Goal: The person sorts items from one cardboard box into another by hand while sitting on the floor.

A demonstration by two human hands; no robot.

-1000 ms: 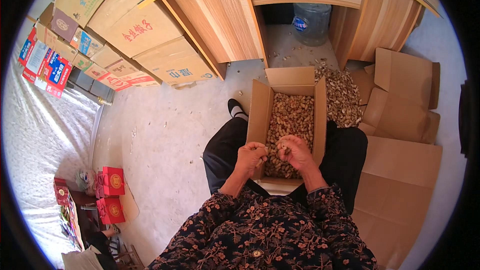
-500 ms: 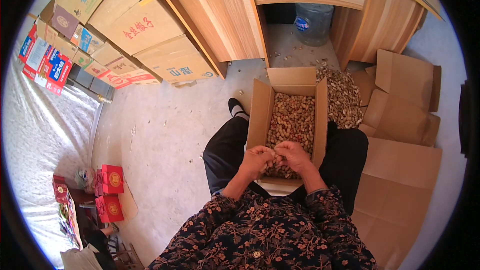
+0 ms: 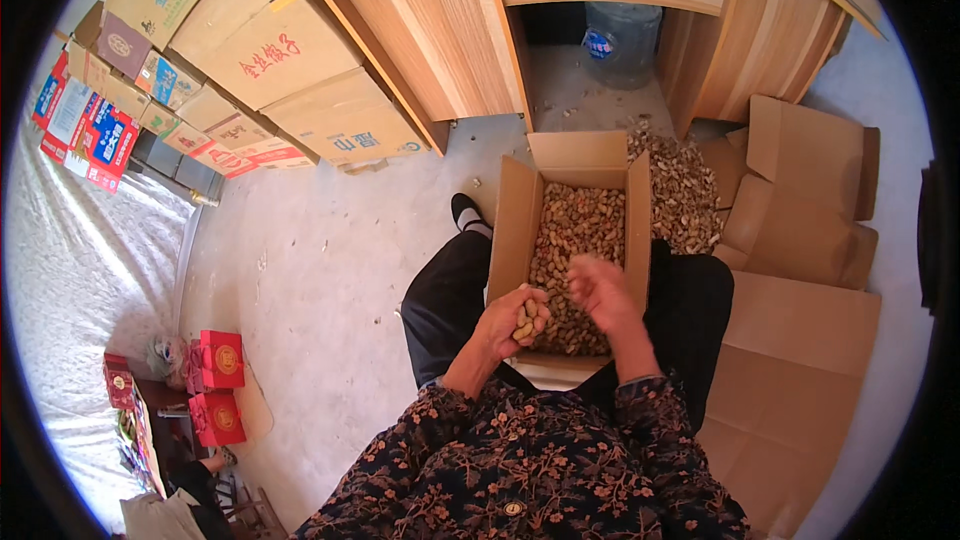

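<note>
A cardboard box (image 3: 512,230) with raised flaps stands between my knees. It holds many unshelled peanuts (image 3: 578,225), with some reddish bits among them. Over its near left corner, my left hand (image 3: 497,324) is closed around several peanuts (image 3: 526,319), which show between the thumb and fingers. My right hand (image 3: 606,294) is above the peanuts toward the box's right side, apart from the left. Its fingers look bent but are smeared by motion, so whether anything is in them is hidden.
A heap of empty peanut shells (image 3: 685,190) lies right of the box, beside flattened cardboard (image 3: 800,340). Ahead stands a wooden desk (image 3: 430,40) with a water jug (image 3: 622,45) beneath. Stacked cartons (image 3: 270,50) are at far left, red gift boxes (image 3: 216,418) at lower left.
My hands were together at the near side of the box, fingertips meeting. Now the right has moved away, right and forward, and the left has turned, showing the peanuts it holds.
</note>
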